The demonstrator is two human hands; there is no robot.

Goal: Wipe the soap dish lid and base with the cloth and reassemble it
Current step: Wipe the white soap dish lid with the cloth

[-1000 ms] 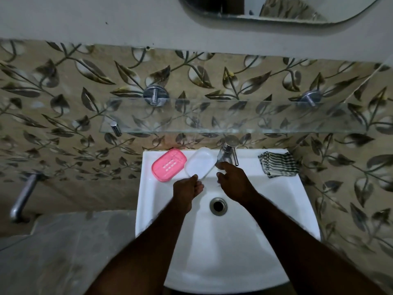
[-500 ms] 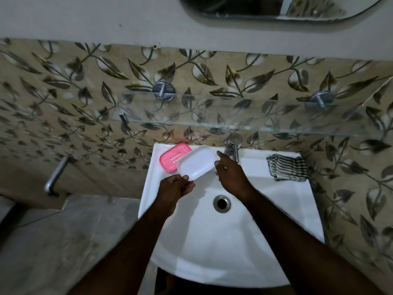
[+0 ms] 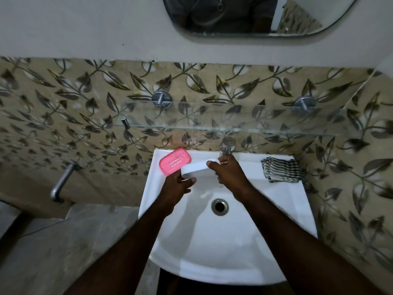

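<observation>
The pink soap dish base (image 3: pixel 174 163) lies on the sink's back left corner. The white soap dish lid (image 3: pixel 196 169) is held over the basin just right of the base, tilted on its long edge. My left hand (image 3: pixel 177 187) grips its near left end. My right hand (image 3: pixel 229 174) pinches its far right end with thumb and fingers. The folded striped cloth (image 3: pixel 281 169) rests on the sink's back right ledge, untouched.
A white sink (image 3: pixel 282 201) with a drain (image 3: pixel 219 206) lies below my hands. The steel tap (image 3: pixel 227 146) stands at the back centre. A glass shelf (image 3: pixel 223 118) juts out above it. A mirror (image 3: pixel 255 15) hangs higher up. A metal pipe (image 3: pixel 62 182) sticks out at left.
The lid has come off the ledge and now sits between both hands over the basin. My left hand moved from below the lid to gripping its end. The camera tilted upward.
</observation>
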